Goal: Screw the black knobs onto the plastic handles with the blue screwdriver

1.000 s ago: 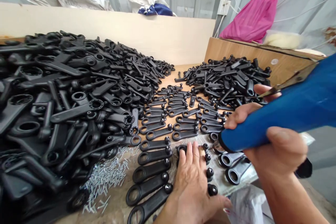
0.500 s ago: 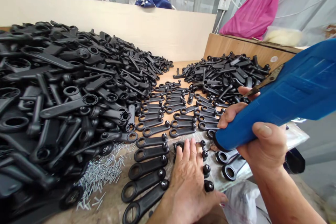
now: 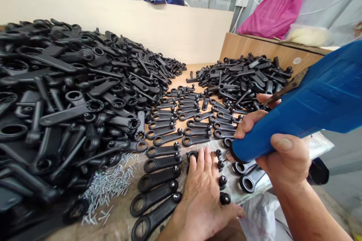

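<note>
My left hand (image 3: 204, 188) lies flat, fingers stretched forward, over a column of black plastic arms. Their ball ends (image 3: 223, 181) stick out to its right, and the rest of them is mostly hidden under the palm. To its left runs another column of black ring-ended arms (image 3: 157, 197), each with a ball end. My right hand (image 3: 288, 156) is wrapped round a blue plastic tool (image 3: 305, 101), held tilted with its dark lower end near two grey-black ring-ended arms (image 3: 250, 182). A worn metal strip (image 3: 287, 87) sits along the tool's upper side; its far end is out of view.
A large heap of black arms (image 3: 70, 67) fills the left side, and a smaller heap (image 3: 249, 75) lies at the back right. Small silver pins (image 3: 109, 186) are scattered front left. Behind stand a cream board (image 3: 118, 19) and a wooden box with a pink bag (image 3: 274, 7).
The view has shifted very slightly. Both hands, the blue tool and the rows of arms keep about the same places.
</note>
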Tool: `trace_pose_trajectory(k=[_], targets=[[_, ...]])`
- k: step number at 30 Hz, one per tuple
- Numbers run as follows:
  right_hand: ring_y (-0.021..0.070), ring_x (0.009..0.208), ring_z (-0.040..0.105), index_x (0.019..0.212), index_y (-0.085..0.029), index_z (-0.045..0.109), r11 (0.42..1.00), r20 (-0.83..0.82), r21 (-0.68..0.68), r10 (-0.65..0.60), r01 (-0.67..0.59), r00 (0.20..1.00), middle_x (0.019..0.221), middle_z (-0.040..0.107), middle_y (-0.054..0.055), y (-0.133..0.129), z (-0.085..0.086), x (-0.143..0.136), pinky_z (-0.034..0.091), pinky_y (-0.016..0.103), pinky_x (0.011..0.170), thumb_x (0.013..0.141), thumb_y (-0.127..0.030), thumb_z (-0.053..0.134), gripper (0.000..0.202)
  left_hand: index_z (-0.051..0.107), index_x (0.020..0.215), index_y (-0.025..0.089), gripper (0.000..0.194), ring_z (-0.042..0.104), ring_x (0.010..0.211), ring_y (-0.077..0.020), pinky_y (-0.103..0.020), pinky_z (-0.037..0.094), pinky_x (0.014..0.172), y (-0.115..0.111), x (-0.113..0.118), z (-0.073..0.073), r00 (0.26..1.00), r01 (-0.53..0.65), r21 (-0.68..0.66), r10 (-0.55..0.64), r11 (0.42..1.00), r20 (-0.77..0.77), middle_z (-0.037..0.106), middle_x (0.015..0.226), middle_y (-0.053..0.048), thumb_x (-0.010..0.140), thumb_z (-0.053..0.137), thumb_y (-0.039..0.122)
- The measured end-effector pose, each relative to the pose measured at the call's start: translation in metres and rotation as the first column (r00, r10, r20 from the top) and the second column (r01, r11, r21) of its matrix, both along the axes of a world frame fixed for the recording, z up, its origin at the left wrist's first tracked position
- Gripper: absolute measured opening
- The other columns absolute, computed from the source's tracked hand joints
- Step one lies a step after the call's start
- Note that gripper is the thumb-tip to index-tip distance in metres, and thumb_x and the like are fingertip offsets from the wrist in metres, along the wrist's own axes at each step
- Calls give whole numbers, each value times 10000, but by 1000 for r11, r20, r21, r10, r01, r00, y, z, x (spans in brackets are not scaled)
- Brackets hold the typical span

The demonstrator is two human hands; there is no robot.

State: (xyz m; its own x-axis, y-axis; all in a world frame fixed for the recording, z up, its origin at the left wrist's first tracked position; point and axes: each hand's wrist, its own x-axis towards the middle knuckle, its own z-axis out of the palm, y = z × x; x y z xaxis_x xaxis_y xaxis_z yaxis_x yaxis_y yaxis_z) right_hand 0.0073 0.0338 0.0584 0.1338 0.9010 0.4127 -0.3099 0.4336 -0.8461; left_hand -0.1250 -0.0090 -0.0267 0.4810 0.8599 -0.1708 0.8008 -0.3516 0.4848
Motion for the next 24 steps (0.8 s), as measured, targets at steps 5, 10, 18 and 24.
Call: trace_pose_trajectory(k=[5, 10, 18, 24], targets=[[197, 544, 586, 1049, -275, 625, 999, 50, -13, 38, -38, 998, 652, 638, -7, 0, -2, 1, 486, 310, 443, 537, -413, 848, 575, 101, 1443, 10, 1094, -117, 1382, -329, -578, 9, 1100, 0, 0, 0, 1000, -4, 9, 4, 1000, -1, -62, 1486, -200, 750, 355, 817], [177, 522, 565, 995, -257, 642, 999, 98, -30, 17, -15, 995, 631, 608, -15, -1, 1, -6, 477, 294, 428, 524, -389, 856, 534, 94, 1445, 18, 1101, -115, 1384, -333, -573, -4, 1101, 0, 1, -2, 1000, -5, 14, 5, 1000, 4, -46, 1496, -191, 742, 385, 815], [154, 531, 574, 785, -186, 644, 999, 183, -45, 22, -14, 983, 640, 611, -6, -3, -5, -16, 486, 278, 475, 489, -334, 850, 389, 108, 1456, 23, 1148, -69, 1390, -367, -552, 31, 1120, 1, 1, 0, 1000, -11, 12, 11, 1000, -5, -24, 1504, -227, 694, 533, 769], [161, 569, 580, 766, -223, 647, 1000, 97, 21, 21, -23, 995, 681, 618, -8, -14, -2, -7, 477, 281, 482, 563, -372, 831, 312, 164, 1439, -12, 1139, -53, 1399, -368, -563, 39, 1120, 0, 2, 0, 1000, -3, 76, 5, 997, -20, 24, 1508, -226, 706, 460, 808]])
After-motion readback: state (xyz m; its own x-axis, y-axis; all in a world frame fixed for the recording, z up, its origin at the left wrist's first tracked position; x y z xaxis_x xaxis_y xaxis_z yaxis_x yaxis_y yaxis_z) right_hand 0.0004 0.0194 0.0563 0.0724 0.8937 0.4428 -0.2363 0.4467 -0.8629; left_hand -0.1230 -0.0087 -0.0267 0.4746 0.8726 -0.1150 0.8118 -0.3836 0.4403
